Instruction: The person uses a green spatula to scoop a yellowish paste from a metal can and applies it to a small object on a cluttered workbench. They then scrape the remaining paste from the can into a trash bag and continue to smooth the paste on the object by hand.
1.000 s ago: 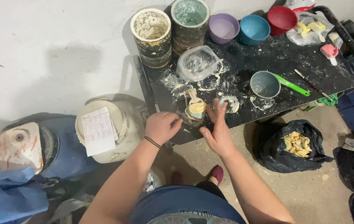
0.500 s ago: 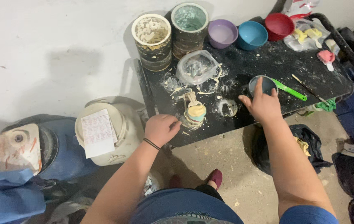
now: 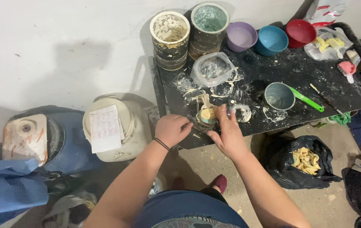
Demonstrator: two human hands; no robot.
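At six o'clock of the black splattered desk, the left hand is curled with its grip closed on the desk's near edge, while the right hand pinches the small cup of yellowish paste with a wooden stick in it. Steadying that cup low and level looks wise. Half a second ago the right hand reached toward the grey scoop with green handle at two o'clock; now it is back.

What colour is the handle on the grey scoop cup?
Bright green. The handle sticks out from the grey scoop cup on the black table; the head view shows it.
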